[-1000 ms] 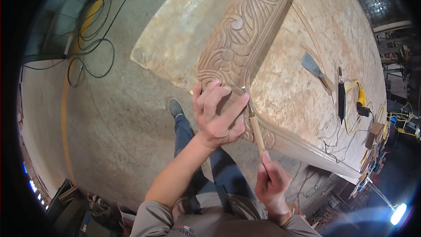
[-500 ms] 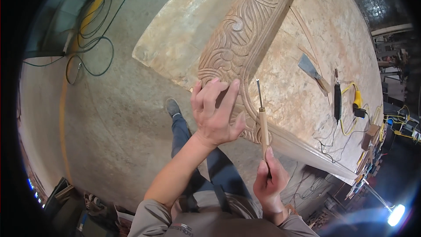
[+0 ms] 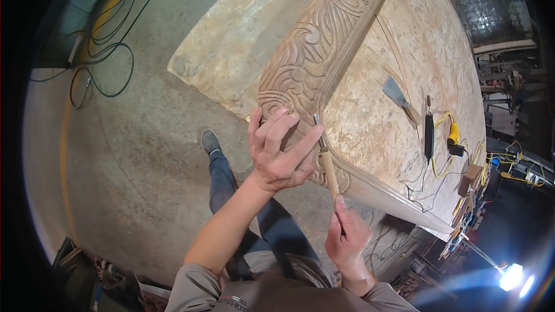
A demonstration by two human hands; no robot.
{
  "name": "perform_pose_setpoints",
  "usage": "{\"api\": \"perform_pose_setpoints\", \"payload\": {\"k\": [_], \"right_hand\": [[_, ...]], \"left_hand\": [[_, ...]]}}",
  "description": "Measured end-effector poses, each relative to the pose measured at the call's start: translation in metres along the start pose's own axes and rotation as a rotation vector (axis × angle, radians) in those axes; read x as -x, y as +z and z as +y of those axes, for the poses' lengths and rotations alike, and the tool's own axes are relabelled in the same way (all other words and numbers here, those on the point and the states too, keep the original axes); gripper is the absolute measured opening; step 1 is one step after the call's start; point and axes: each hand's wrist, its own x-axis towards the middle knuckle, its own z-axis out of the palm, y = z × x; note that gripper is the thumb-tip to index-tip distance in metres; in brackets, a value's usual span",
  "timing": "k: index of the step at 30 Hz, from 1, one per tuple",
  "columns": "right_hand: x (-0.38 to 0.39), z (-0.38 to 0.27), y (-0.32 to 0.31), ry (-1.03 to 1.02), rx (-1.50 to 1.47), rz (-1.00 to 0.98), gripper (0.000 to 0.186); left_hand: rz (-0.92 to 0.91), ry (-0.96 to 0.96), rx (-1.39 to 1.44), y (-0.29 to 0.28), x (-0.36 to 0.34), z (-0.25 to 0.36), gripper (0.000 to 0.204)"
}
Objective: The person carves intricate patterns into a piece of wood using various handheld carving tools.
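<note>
A carved wooden piece (image 3: 321, 40) with swirling relief and a raised border runs from the top of the view toward me, lying over a large pale slab (image 3: 211, 52). My left hand (image 3: 283, 159) rests on its near part with fingers apart and partly bent, the index fingertip close beside the chisel's metal shaft. My right hand (image 3: 348, 234) is closed round the lower end of a carving chisel (image 3: 329, 173) with a light wooden handle. The chisel's tip is at the carving's right border, near the left fingertips; exact contact cannot be told.
On the slab at right lie a scraper (image 3: 399, 95), a black pen-shaped power tool (image 3: 429, 138) and a yellow plug (image 3: 453, 134) with cords. A lit lamp (image 3: 511, 277) stands lower right. Dark hose (image 3: 124, 89) coils on the floor (image 3: 144, 156) at left.
My right hand has brought the chisel leftward, its tip now over the carving's border near my left fingers. The left hand stays on the carving. The whole view has shifted slightly.
</note>
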Motion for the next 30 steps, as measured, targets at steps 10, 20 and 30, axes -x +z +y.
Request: {"api": "perform_pose_setpoints", "payload": {"k": [10,20,30], "right_hand": [[-0.002,-0.008,0.0,-0.037,0.013,0.019,0.043],[0.003,-0.012,0.003,-0.03,0.017,0.007,0.051],[0.003,-0.009,0.006,-0.033,0.002,0.006,0.05]], "left_hand": [[-0.009,-0.013,-0.001,0.001,-0.001,0.002,0.038],[-0.008,-0.019,-0.015,-0.002,0.0,0.002,0.039],[0.007,-0.035,-0.05,-0.001,-0.001,0.002,0.039]]}}
